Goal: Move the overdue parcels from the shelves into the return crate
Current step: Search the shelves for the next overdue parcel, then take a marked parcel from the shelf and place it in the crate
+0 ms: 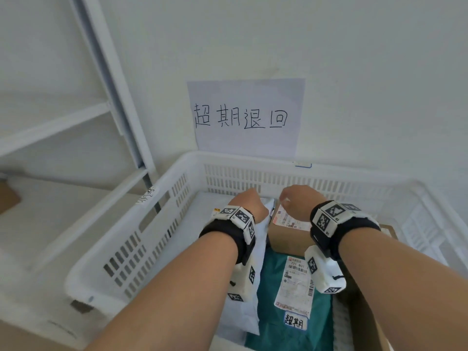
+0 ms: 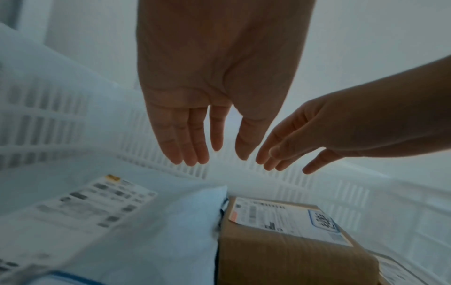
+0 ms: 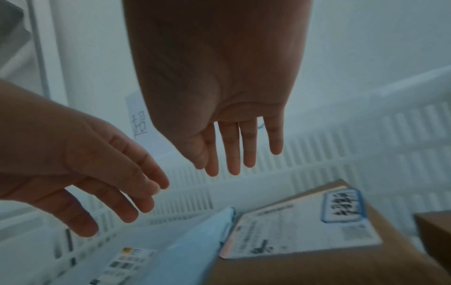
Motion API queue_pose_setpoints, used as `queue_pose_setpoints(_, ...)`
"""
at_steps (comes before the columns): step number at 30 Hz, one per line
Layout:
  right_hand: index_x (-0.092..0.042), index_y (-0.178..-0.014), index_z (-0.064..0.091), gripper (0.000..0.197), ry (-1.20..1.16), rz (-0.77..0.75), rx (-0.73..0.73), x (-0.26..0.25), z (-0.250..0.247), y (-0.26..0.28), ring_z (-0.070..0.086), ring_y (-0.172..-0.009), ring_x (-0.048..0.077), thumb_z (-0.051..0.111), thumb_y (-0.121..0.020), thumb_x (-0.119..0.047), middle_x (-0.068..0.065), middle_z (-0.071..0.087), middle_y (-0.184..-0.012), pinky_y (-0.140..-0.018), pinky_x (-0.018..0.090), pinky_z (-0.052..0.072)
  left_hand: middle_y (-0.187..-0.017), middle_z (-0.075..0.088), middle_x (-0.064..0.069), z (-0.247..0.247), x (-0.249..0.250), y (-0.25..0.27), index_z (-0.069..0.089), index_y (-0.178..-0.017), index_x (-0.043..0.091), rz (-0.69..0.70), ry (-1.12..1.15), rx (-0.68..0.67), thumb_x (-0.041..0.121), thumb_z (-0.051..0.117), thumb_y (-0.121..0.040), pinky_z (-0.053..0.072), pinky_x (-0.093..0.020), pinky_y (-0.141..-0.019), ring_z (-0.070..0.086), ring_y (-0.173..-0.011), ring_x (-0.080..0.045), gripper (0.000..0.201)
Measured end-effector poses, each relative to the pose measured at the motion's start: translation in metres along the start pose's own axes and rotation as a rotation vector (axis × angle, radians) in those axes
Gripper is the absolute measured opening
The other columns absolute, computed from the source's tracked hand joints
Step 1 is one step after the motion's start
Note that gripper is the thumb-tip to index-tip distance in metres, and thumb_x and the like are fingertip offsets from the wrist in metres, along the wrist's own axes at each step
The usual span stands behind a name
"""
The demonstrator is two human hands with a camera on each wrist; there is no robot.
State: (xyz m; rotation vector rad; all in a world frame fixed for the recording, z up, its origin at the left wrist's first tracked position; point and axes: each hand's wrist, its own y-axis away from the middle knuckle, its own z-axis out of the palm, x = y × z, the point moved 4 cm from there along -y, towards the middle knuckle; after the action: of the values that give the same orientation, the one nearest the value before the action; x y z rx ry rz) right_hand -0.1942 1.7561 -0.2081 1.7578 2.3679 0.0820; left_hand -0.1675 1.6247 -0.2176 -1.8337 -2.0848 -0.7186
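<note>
We reach both arms into the white slatted return crate (image 1: 177, 198), whose far wall runs just beyond our fingertips and whose left wall rises close beside our left forearm; the open room lies above the parcels, between our hands and the crate's far wall. A white shelf frame (image 1: 119, 97) stands to the left, close against the crate's corner. Our left hand (image 2: 214, 81) hangs with fingers (image 2: 190, 142) straight and relaxed, gripping nothing, and our right hand (image 3: 219, 86) does the same, its fingers (image 3: 249, 146) loose and pointing down. The two hands are just beside each other, not touching any parcel that we can see. Below them a white poly mailer (image 2: 158, 231) lies on the left, its printed label too blurred to read, and touching its right edge sits a brown cardboard box (image 2: 292, 254) with a shipping label (image 3: 305, 231) and a blue-bordered handwritten sticker (image 3: 344, 206), the writing smeared. Nearer to us a teal mailer (image 1: 268, 323) carries a label reading "771 N01" and a blue-bordered tag (image 1: 295, 321) written "超期". On the wall behind the crate a paper sign (image 1: 247, 117) reads "超期退回". All three parcels lie inside the crate, under and in front of our empty fingers.
</note>
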Motion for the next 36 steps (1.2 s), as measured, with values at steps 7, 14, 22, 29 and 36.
queue_pose_setpoints(7, -0.007, -0.089, 0.067, 0.029, -0.058, -0.048, 0.055, -0.058, -0.017, 0.003, 0.064, -0.085, 0.027, 0.039, -0.096, -0.014, 0.008, 0.068, -0.091, -0.077, 0.037, 0.055, -0.110, 0.070, -0.008, -0.047, -0.038, 0.023, 0.069, -0.109, 0.007, -0.073, -0.050, 0.054, 0.016, 0.056, -0.090, 0.051, -0.032, -0.078, 0.066, -0.097, -0.025, 0.025)
queue_pose_setpoints(14, -0.013, -0.067, 0.048, 0.032, -0.104, -0.052, 0.136, -0.139, -0.040, 0.024, 0.057, -0.074, 0.025, 0.041, -0.097, -0.021, 0.003, 0.055, -0.071, -0.071, 0.034, 0.050, -0.112, 0.069, -0.008, -0.108, -0.083, 0.060, 0.070, -0.110, 0.007, -0.063, -0.032, 0.122, 0.017, 0.058, -0.090, 0.051, -0.030, -0.078, 0.065, -0.097, -0.025, 0.025)
queue_pose_setpoints(22, -0.011, -0.103, 0.066, 0.028, -0.066, -0.121, 0.149, -0.253, -0.047, 0.066, 0.062, -0.093, 0.025, 0.042, -0.097, -0.024, 0.006, 0.067, -0.101, -0.080, 0.033, 0.051, -0.104, 0.071, -0.007, -0.173, -0.150, 0.129, 0.071, -0.104, 0.008, -0.060, -0.081, 0.176, 0.022, 0.059, -0.086, 0.053, -0.033, -0.089, 0.066, -0.096, -0.027, 0.026)
queue_pose_setpoints(29, -0.013, -0.088, 0.061, 0.022, -0.021, -0.140, 0.190, -0.342, -0.017, 0.107, 0.060, -0.078, 0.022, 0.041, -0.094, -0.019, 0.004, 0.063, -0.087, -0.064, 0.028, 0.043, -0.100, 0.068, -0.009, -0.189, -0.229, 0.193, 0.064, -0.096, 0.005, -0.051, -0.059, 0.240, 0.013, 0.051, -0.089, 0.049, -0.029, -0.073, 0.065, -0.094, -0.028, 0.017)
queue_pose_setpoints(36, -0.013, -0.084, 0.060, 0.024, 0.007, -0.184, 0.206, -0.418, 0.037, 0.144, 0.060, -0.078, 0.024, 0.041, -0.094, -0.025, 0.003, 0.061, -0.082, -0.070, 0.030, 0.048, -0.103, 0.071, -0.005, -0.189, -0.315, 0.256, 0.073, -0.101, 0.013, -0.085, -0.035, 0.308, 0.016, 0.053, -0.087, 0.055, -0.034, -0.084, 0.066, -0.094, -0.027, 0.024)
